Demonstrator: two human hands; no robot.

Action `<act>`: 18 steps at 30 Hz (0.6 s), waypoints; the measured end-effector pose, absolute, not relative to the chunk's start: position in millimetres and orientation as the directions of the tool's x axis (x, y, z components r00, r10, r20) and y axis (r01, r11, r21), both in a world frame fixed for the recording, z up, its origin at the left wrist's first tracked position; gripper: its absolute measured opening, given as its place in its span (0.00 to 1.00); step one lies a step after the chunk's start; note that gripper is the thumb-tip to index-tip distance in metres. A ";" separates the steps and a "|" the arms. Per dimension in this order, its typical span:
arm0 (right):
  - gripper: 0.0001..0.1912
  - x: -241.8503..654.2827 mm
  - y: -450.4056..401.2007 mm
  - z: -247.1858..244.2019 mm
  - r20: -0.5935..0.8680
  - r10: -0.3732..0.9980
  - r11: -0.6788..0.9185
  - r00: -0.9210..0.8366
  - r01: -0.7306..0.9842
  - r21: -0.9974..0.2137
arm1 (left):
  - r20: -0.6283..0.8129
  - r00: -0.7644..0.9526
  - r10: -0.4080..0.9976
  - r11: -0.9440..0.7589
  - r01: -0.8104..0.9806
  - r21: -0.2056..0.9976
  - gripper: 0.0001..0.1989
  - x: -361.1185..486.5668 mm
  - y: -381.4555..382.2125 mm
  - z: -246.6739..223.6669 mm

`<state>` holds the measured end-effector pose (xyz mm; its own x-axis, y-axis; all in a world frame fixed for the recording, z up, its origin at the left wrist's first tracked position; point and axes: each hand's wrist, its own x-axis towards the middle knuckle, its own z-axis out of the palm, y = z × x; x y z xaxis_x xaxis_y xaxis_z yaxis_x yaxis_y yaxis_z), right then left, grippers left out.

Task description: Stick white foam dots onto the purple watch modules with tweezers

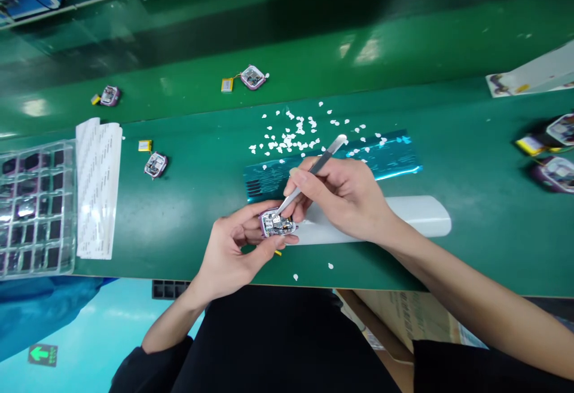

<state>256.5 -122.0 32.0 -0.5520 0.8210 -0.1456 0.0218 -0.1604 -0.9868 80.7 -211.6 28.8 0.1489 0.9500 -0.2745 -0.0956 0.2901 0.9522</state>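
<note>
My left hand [237, 249] grips a small purple-edged device casing [287, 225] by its sides, its open face up and a circuit board showing inside. In my right hand [345, 192] is a pair of metal tweezers [320, 163], slanting down so that the tips meet the board. Whether the tips pinch anything is too small to tell. A bit of yellow shows under the casing, mostly hidden by my left fingers. Beneath my right hand lies a white rounded strip [419, 216], and behind it a shiny teal film sheet [394, 157].
Small white tabs [291, 139] lie scattered behind my hands. Open casings with yellow batteries rest at left [156, 165], back [253, 77] and right [556, 171]. A clear compartment tray [67, 213] and white printed sheets [96, 201] occupy the left end.
</note>
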 end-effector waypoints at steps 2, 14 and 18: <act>0.21 256.3 -122.4 32.3 -0.147 0.820 -0.155 -0.554 0.033 -0.987 | -0.267 0.150 0.952 0.281 -0.085 0.956 0.18 80.5 -212.1 29.1; 0.22 258.4 -125.0 35.3 -0.104 0.811 -0.104 -0.575 0.032 -0.994 | -0.289 0.199 0.936 0.303 -0.043 0.952 0.12 76.8 -213.6 26.8; 0.15 265.0 -118.2 29.4 0.180 0.878 0.242 -0.443 0.087 -0.966 | -0.224 0.200 0.954 0.196 0.151 0.969 0.12 64.3 -215.4 26.8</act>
